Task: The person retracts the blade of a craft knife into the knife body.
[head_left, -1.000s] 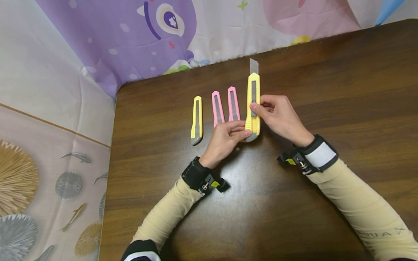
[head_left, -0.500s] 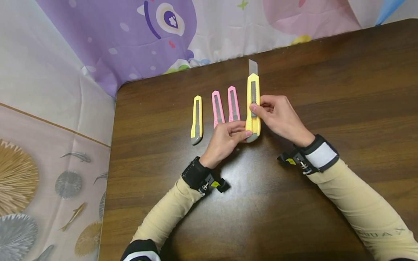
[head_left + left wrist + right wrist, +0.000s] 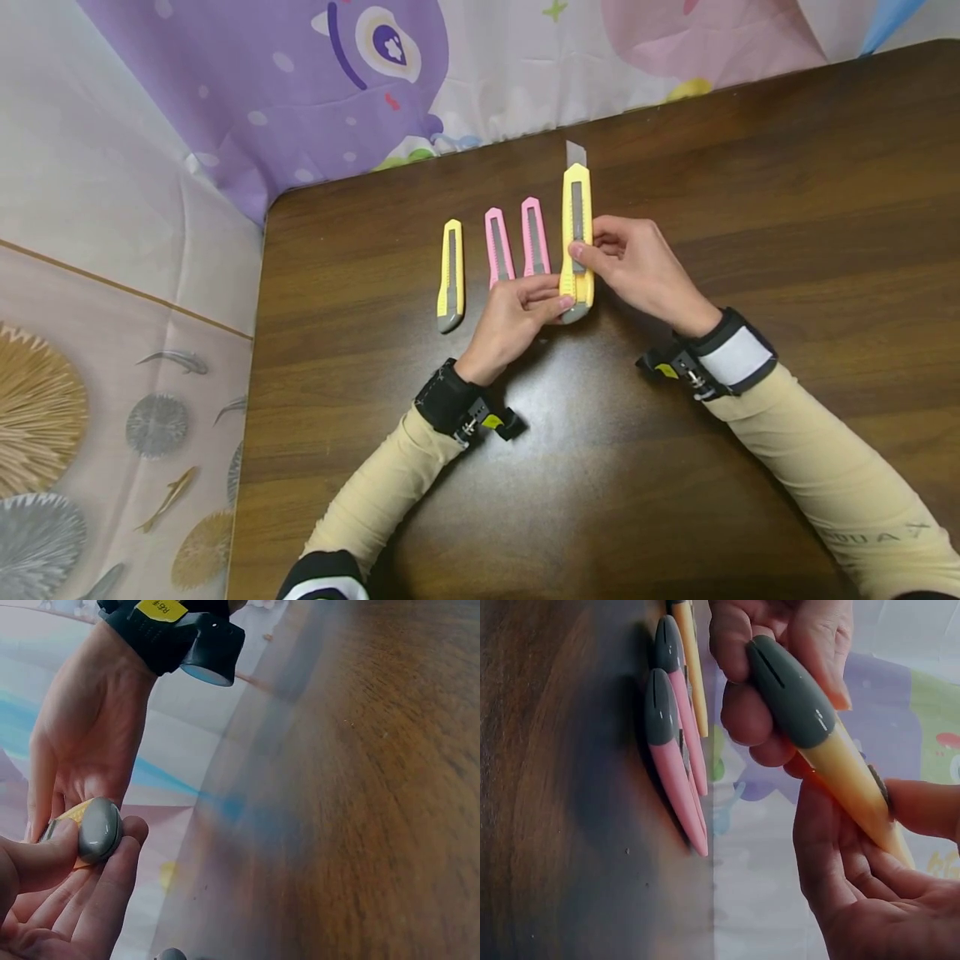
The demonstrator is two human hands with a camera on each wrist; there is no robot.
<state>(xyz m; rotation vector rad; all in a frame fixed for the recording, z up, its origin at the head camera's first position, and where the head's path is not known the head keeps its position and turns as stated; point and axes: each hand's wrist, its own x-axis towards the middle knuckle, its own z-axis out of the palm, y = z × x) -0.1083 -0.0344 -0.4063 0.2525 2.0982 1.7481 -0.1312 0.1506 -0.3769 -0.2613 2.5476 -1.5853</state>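
A yellow utility knife (image 3: pixel 577 200) with a grey end cap (image 3: pixel 793 694) is held upright above the table between both hands, a short length of blade (image 3: pixel 576 153) showing at its tip. My left hand (image 3: pixel 512 321) pinches the knife's lower end near the cap, thumb in front and fingers behind. On the grey slider rests the thumb of my right hand (image 3: pixel 643 271), whose fingers support the body from behind and the right. To the left lie two pink utility knives (image 3: pixel 498 243), their lower ends hidden by the left hand in the head view, and another yellow utility knife (image 3: pixel 451 275).
The knives lie on a dark wooden table (image 3: pixel 360 400). Behind its far edge hangs a patterned curtain (image 3: pixel 510 67), and another printed cloth (image 3: pixel 127 350) covers the left side. Each wrist wears a black strap with a camera (image 3: pixel 453 400).
The slider and right thumb have moved down along the held knife, and its blade sticks out less than before. The held knife has shifted slightly left; the lying knives stay put.
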